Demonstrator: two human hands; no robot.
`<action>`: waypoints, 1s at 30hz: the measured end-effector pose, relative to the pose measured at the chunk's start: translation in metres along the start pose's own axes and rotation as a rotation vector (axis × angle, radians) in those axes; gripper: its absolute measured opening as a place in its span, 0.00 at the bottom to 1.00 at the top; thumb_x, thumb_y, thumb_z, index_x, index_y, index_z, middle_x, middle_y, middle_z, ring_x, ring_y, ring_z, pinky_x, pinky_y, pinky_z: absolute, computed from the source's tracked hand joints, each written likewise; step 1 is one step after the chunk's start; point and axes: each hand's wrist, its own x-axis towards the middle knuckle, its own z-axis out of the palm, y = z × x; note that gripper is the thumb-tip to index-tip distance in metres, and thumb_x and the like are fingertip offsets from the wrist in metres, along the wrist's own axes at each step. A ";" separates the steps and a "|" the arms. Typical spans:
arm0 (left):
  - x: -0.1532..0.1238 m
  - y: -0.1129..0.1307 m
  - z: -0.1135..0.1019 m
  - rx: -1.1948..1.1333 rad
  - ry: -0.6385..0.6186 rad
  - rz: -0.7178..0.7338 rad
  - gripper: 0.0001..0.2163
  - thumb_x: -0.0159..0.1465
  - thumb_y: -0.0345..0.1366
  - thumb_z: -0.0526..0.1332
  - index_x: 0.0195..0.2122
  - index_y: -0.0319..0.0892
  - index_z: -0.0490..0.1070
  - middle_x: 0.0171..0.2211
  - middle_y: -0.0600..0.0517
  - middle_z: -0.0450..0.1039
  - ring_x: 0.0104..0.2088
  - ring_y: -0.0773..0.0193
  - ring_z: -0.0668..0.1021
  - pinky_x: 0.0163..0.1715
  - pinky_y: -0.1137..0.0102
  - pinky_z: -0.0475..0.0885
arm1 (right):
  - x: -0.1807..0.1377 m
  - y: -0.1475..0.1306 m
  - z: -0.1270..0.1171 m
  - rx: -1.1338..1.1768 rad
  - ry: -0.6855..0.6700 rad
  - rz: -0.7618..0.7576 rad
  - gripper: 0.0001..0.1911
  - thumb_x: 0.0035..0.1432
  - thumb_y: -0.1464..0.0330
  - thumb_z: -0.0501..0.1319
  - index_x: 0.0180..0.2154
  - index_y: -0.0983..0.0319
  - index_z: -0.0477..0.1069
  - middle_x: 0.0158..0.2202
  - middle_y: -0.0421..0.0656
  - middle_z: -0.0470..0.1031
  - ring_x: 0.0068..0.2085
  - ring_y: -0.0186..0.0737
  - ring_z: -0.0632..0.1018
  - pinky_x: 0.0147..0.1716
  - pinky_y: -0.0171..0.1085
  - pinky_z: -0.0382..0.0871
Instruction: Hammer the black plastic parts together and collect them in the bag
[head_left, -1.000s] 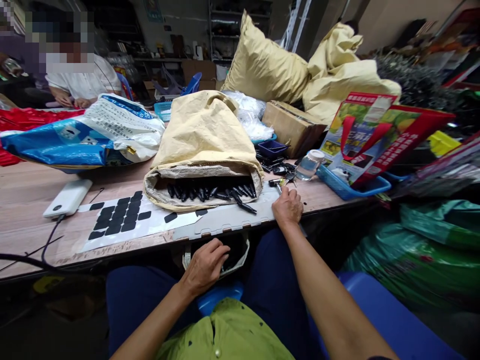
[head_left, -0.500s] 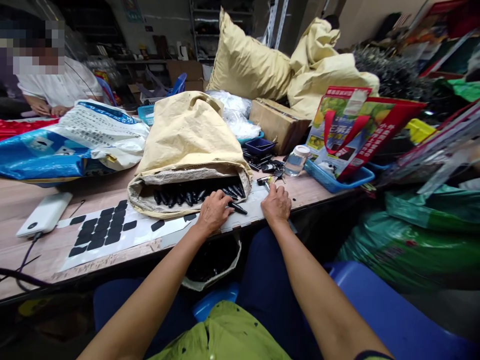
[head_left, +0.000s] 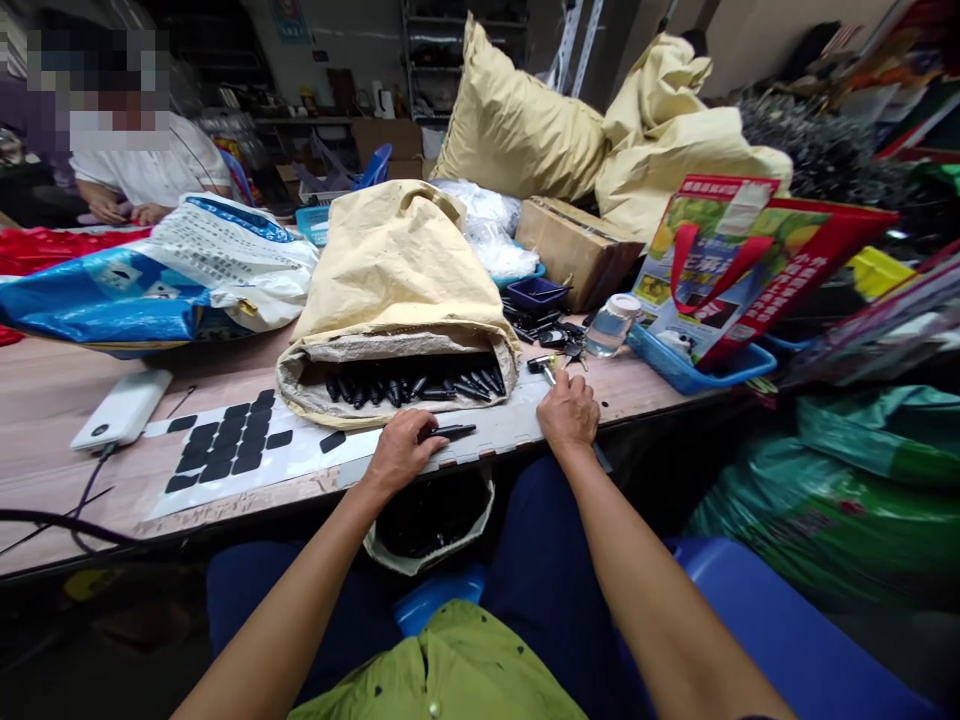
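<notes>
My left hand (head_left: 401, 450) is closed on a slim black pen-like part (head_left: 452, 431) at the table's near edge. It lies in front of a tan paper sack (head_left: 401, 275) whose open mouth shows several more such black parts (head_left: 416, 386). My right hand (head_left: 568, 411) rests curled on a grey sheet (head_left: 491, 430) beside a small hammer-like tool (head_left: 546, 370); its fingertips are hidden. A sheet with black pads (head_left: 229, 448) lies to the left. Between my knees sits a small sack (head_left: 431, 520) of dark parts.
A white power bank (head_left: 121, 409) with a cable lies at left, next to a blue-and-white bag (head_left: 150, 280). A jar (head_left: 611, 325), a blue tray (head_left: 694, 370) holding a red carton, a cardboard box (head_left: 574, 250) and yellow sacks stand behind. A person sits at far left.
My left hand came up from the small sack between my knees to the table, took a black part by the tan sack's mouth and drew it back. My right hand stayed in place.
</notes>
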 end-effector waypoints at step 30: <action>-0.004 -0.020 -0.012 -0.130 0.026 -0.068 0.07 0.59 0.35 0.71 0.39 0.44 0.82 0.32 0.51 0.74 0.38 0.59 0.74 0.41 0.65 0.68 | -0.108 -0.067 -0.047 0.851 -0.190 -0.317 0.20 0.68 0.66 0.52 0.57 0.59 0.74 0.55 0.49 0.78 0.53 0.44 0.79 0.56 0.45 0.73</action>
